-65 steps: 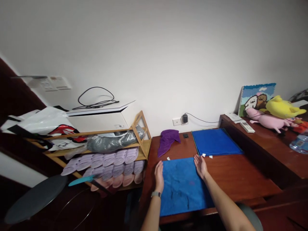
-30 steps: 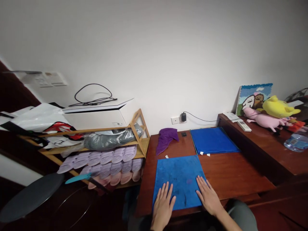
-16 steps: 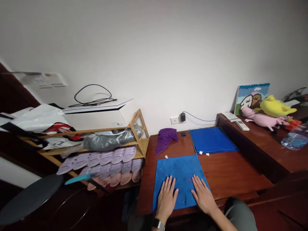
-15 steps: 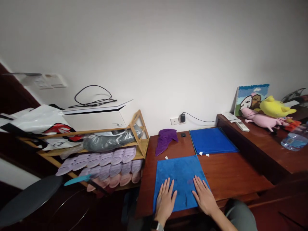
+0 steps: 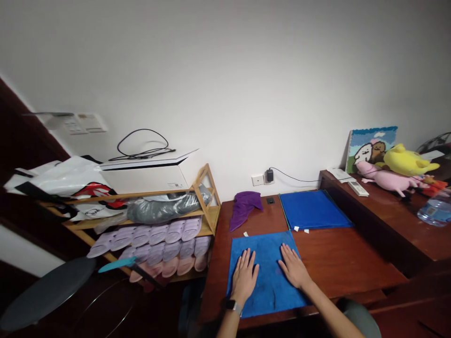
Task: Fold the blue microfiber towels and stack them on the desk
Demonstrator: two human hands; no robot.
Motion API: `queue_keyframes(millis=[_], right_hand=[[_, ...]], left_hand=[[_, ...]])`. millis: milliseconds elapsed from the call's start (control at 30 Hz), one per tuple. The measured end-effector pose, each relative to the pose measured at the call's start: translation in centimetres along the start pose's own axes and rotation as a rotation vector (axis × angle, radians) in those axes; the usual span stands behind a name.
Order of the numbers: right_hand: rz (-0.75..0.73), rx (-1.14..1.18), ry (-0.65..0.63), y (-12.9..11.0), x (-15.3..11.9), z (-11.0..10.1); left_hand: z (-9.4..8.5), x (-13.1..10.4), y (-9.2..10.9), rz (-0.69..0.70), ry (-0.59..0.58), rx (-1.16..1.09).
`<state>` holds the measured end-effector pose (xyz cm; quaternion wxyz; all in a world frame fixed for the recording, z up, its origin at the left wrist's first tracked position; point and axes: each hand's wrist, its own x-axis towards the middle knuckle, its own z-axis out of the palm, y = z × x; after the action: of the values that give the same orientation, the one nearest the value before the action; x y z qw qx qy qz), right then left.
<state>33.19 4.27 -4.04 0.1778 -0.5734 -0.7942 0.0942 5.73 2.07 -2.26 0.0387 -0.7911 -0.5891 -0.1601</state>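
A blue cloth (image 5: 266,291) lies spread flat on the brown wooden desk (image 5: 334,260), with a few dark marks on it and a small white tag at its far left edge. My left hand (image 5: 244,277) rests palm down on the cloth's left half, fingers stretched out. On the right half my right hand (image 5: 293,266) lies flat too, fingers out and thumb apart. Neither hand grasps anything. Behind, a stack of darker blue cloths (image 5: 313,210) lies at the back of the desk, and a crumpled purple cloth (image 5: 244,209) sits at the back left.
Left of the desk stands a wooden rack (image 5: 213,206) holding slippers (image 5: 158,234), a white box (image 5: 148,178) and bags. A black plug (image 5: 269,175) sits in the wall socket. At right, a raised ledge carries plush toys (image 5: 387,178), a remote (image 5: 358,188) and a water bottle (image 5: 435,211).
Both hands have slid forward over the blue cloth, away from me, staying flat. The view has shifted slightly, so everything sits a little lower and further right.
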Motion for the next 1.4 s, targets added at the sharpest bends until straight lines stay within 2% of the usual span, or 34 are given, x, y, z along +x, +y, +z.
queue_keyframes(millis=[67, 167, 233, 300, 367, 467, 567, 633, 733, 867, 933, 1033, 1133, 1233, 1300, 1400], right_hand=[[0.016, -0.027, -0.009, 0.8, 0.2, 0.9], [0.119, -0.069, 0.015, 3.6, -0.9, 1.9], [0.174, -0.081, 0.031, 5.4, -1.1, 1.9], [0.167, -0.074, 0.05, 6.0, -0.2, 1.2], [0.11, -0.055, 0.058, 5.3, 2.0, 0.4], [0.037, -0.037, -0.005, 2.8, 6.0, -0.2], [0.024, -0.042, -0.082, 1.1, 8.5, 0.4], [0.029, -0.051, -0.088, 1.3, 8.9, 1.1], [0.096, -0.066, -0.081, 3.2, 8.3, 1.5], [0.173, -0.08, -0.082, 5.5, 7.2, 1.0], [0.168, -0.076, -0.076, 5.7, 7.0, 0.7], [0.172, -0.082, -0.086, 5.1, 6.7, 0.5], [0.187, -0.093, -0.096, 4.1, 6.0, 0.2], [0.152, -0.088, -0.02, 2.6, 4.9, 0.3], [0.049, -0.078, 0.049, 1.3, 4.2, 0.8], [-0.101, -0.06, 0.06, -0.9, 3.7, 1.9]], left_hand=[[0.8, 0.2, -1.0, -0.042, -0.039, 0.008], [2.2, -1.6, -3.7, -0.137, -0.03, 0.047], [2.7, -2.6, -5.3, -0.166, -0.001, 0.07], [2.6, -2.3, -5.9, -0.163, 0.038, 0.077], [2.2, -0.3, -5.2, -0.122, 0.064, 0.053], [2.1, 4.6, -2.3, 0.026, 0.028, -0.025], [3.1, 8.6, 0.5, 0.161, -0.07, -0.083], [4.2, 9.6, 0.8, 0.152, -0.117, -0.084], [5.3, 9.0, -1.2, 0.029, -0.119, -0.045], [4.9, 7.0, -5.2, -0.093, -0.081, 0.0], [4.3, 6.1, -6.4, -0.12, -0.07, 0.012], [3.5, 4.9, -7.2, -0.159, -0.089, 0.025], [2.7, 3.6, -7.3, -0.169, -0.064, 0.035], [1.8, 2.7, -6.7, -0.146, 0.041, 0.045], [1.3, 2.6, -5.5, -0.105, 0.084, 0.033], [1.2, 3.4, -2.5, 0.024, 0.02, -0.014]])
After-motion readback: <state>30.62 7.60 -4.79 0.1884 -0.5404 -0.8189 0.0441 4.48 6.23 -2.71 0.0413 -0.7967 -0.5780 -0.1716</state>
